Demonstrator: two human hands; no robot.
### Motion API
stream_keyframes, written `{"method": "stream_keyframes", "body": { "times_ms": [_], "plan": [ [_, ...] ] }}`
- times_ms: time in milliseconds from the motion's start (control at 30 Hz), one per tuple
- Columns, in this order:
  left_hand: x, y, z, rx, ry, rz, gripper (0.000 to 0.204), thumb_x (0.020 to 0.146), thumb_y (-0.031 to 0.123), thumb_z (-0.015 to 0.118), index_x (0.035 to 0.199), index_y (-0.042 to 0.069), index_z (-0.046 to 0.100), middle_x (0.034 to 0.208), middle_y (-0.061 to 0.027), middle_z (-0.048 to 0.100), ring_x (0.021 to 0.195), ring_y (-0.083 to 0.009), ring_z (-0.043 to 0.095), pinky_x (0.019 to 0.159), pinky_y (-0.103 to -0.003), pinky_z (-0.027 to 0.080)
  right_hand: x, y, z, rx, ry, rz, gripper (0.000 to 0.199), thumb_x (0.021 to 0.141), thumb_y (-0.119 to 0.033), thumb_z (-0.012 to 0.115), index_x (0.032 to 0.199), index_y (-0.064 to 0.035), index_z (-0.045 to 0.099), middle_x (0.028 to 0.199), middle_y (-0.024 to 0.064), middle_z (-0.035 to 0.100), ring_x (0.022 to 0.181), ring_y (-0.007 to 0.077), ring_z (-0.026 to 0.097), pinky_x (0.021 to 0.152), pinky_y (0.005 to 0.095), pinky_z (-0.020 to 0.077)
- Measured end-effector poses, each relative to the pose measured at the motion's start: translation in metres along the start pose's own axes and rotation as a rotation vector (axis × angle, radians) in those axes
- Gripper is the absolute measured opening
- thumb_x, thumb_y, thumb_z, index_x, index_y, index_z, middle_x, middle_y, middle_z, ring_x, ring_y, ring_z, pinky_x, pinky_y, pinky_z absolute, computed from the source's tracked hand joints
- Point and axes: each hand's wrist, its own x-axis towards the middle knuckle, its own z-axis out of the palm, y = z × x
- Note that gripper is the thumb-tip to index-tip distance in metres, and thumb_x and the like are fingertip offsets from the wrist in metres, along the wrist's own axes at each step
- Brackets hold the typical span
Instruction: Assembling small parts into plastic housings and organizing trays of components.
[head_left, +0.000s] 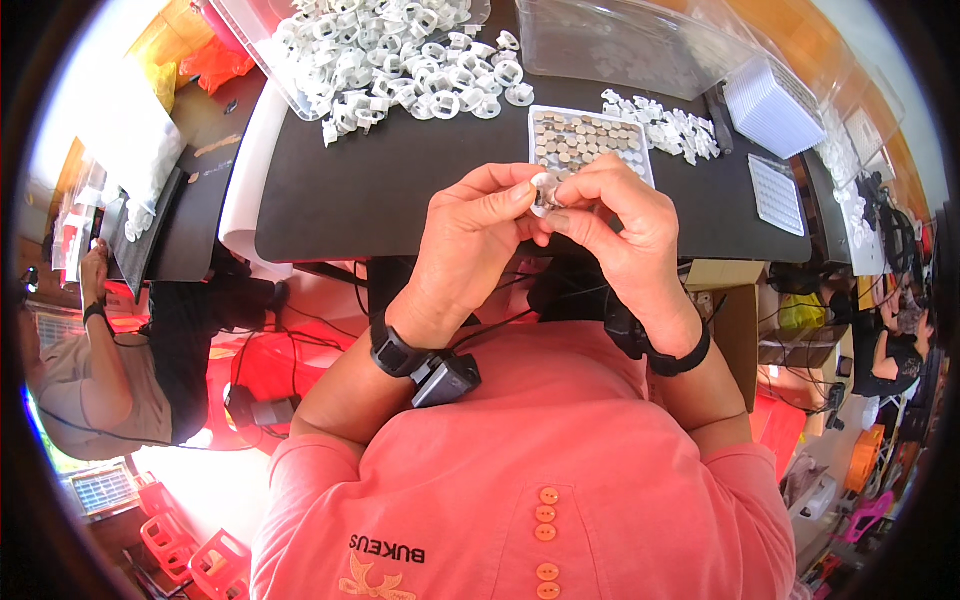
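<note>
My left hand [470, 245] and my right hand [620, 225] meet over the near edge of a black table [400, 190]. Together they pinch one small white plastic ring piece [543, 187] between thumbs and fingertips. Just beyond the fingers lies a white tray [640, 120] filled with small round grey metal discs [585, 138]. A large heap of white plastic ring pieces [390, 55] covers the far left of the table. A smaller heap of white pieces [670, 128] lies right of the tray.
Clear plastic bins [620, 40] stand at the back. A stack of white trays [770, 105] and one flat tray [776, 193] lie at the right. Another person [95, 350] sits at the left, one more at the far right [890, 350]. Cardboard box [735, 310] under the table.
</note>
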Motion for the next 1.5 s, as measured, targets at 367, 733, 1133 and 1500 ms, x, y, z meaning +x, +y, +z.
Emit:
{"method": "stream_keyframes", "body": {
  "times_ms": [367, 733, 1133, 1500],
  "plan": [
    [-0.003, 0.001, 0.007, 0.152, 0.043, 0.004, 0.018, 0.093, 0.005, 0.068, 0.108, -0.005, 0.066, 0.101, -0.0129, 0.069, 0.081, -0.0192, 0.064, 0.069, -0.033, 0.052, -0.005, -0.008, 0.0, 0.074, 0.05, 0.186, 0.01, 0.084, 0.007, 0.072, 0.091, 0.0035, 0.065, 0.081, 0.0062, 0.068, 0.072, 0.0112, 0.068, 0.064, 0.0246, 0.0535],
    [-0.001, 0.006, 0.01, 0.176, 0.044, -0.059, 0.018, 0.093, 0.006, 0.068, 0.107, -0.006, 0.065, 0.102, -0.0144, 0.069, 0.081, -0.0201, 0.064, 0.065, -0.033, 0.053, -0.007, -0.012, -0.005, 0.161, -0.009, 0.272, 0.007, 0.088, 0.004, 0.07, 0.092, 0.0048, 0.064, 0.081, 0.0069, 0.069, 0.073, 0.0122, 0.069, 0.067, 0.0261, 0.0554],
    [0.002, 0.01, 0.008, 0.254, 0.024, -0.128, 0.026, 0.096, 0.017, 0.065, 0.112, -0.004, 0.064, 0.101, -0.0126, 0.068, 0.083, -0.0211, 0.065, 0.065, -0.033, 0.051, -0.014, -0.003, 0.0, 0.256, 0.011, 0.278, 0.007, 0.091, 0.005, 0.065, 0.093, 0.0031, 0.059, 0.079, 0.0076, 0.068, 0.072, 0.0138, 0.069, 0.066, 0.0274, 0.0547],
    [0.002, 0.013, 0.018, 0.243, 0.033, -0.188, 0.019, 0.096, 0.009, 0.065, 0.108, -0.006, 0.065, 0.093, -0.0129, 0.069, 0.075, -0.0181, 0.065, 0.061, -0.031, 0.053, -0.021, 0.017, 0.008, -0.282, 0.225, -0.091, 0.012, 0.086, 0.003, 0.068, 0.094, -0.0034, 0.061, 0.081, 0.0101, 0.067, 0.068, 0.0247, 0.069, 0.06, 0.0303, 0.0523]
  ]
}}
